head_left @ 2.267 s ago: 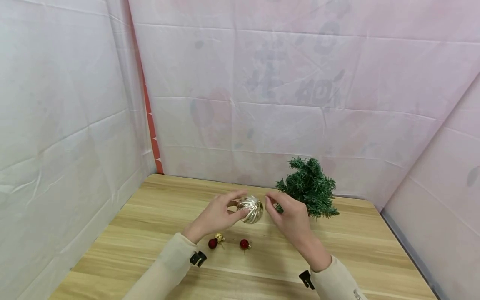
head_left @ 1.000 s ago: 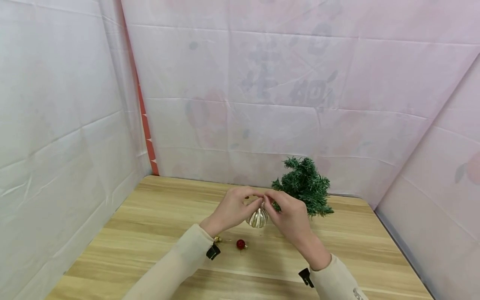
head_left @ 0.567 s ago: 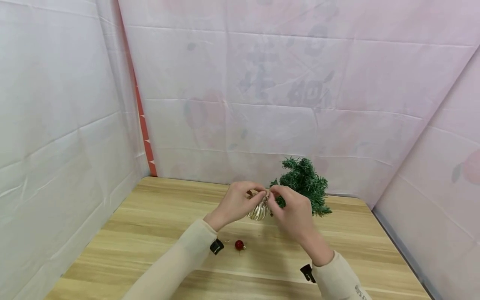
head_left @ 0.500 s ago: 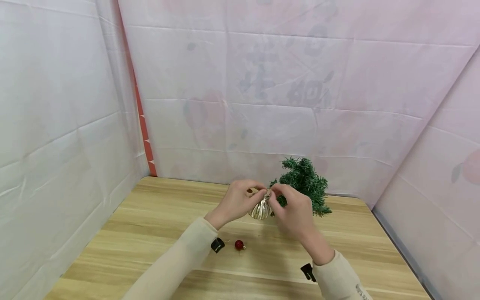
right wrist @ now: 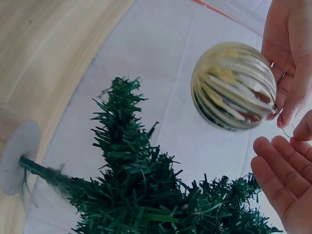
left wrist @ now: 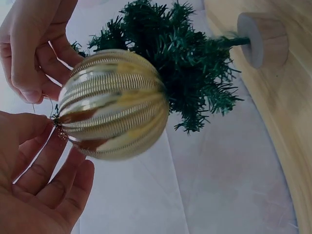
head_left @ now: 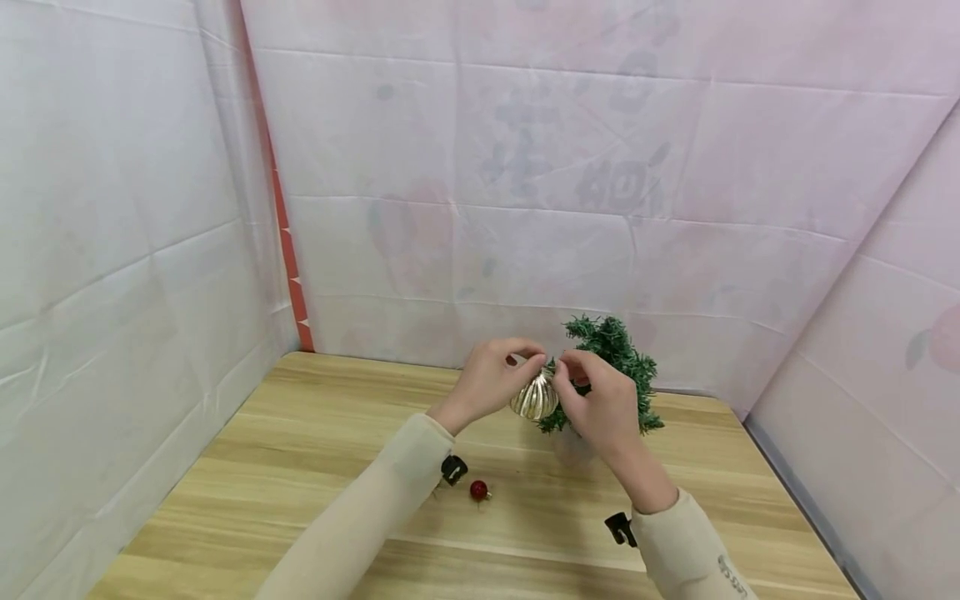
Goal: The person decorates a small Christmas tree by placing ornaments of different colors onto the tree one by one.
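A large gold ribbed Christmas ball [head_left: 535, 398] hangs from both hands, cap upward, in front of the green Christmas tree [head_left: 607, 335]. The left hand [head_left: 491, 377] pinches the cap at its top. Beside it, the right hand [head_left: 602, 402] pinches the end of a thin hanging loop [right wrist: 283, 130], thumb against fingertip. In the left wrist view the ball [left wrist: 117, 105] overlaps the branches [left wrist: 165, 48] behind it. The right wrist view has the ball [right wrist: 234, 85] apart from the tree [right wrist: 136, 185]. From the head, the right hand hides part of the tree.
A small red ball [head_left: 478, 490] lies on the wooden table [head_left: 315, 467]. Near it, a thin thread end shows beside the left wrist strap [head_left: 453, 469]. The tree stands on a round base [left wrist: 268, 41]. Light cloth walls [head_left: 375, 267] enclose the table.
The left hand has shifted from the ball's body to its cap, and the right hand has met it there. Both hands then carried the ball up and right, closer to the tree.
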`<state>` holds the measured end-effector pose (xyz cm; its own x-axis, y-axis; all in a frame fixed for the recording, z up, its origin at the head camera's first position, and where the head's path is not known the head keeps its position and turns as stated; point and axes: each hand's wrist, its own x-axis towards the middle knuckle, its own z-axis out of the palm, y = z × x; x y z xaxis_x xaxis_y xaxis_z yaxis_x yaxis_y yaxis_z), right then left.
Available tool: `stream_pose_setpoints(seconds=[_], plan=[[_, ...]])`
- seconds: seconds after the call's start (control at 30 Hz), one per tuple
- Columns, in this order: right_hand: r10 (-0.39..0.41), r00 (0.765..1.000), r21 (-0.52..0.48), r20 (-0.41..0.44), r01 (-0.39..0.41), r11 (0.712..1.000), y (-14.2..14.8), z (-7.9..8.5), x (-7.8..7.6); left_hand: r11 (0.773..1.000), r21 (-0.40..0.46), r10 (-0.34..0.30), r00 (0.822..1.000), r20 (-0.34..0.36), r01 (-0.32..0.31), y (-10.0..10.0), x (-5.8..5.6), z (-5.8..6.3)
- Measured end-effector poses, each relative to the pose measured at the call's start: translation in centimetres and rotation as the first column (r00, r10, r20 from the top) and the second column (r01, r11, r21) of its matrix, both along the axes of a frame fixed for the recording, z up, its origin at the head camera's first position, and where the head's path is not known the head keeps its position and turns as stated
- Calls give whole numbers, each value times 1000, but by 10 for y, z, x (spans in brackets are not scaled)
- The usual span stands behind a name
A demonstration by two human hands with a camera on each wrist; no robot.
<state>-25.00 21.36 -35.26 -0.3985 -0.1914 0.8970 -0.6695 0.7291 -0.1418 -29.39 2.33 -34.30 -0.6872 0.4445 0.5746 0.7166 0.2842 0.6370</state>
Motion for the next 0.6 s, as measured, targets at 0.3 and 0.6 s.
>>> stream_pose_setpoints(seconds=[0.3, 0.6], plan=[[-53, 999, -17, 6, 53, 998, 8, 13, -7, 1000, -1, 9, 1000, -16, -9, 13, -13, 15], [-56, 998, -22, 3, 56, 998, 11, 19, -14, 1000, 5, 13, 1000, -14, -13, 18, -20, 22]])
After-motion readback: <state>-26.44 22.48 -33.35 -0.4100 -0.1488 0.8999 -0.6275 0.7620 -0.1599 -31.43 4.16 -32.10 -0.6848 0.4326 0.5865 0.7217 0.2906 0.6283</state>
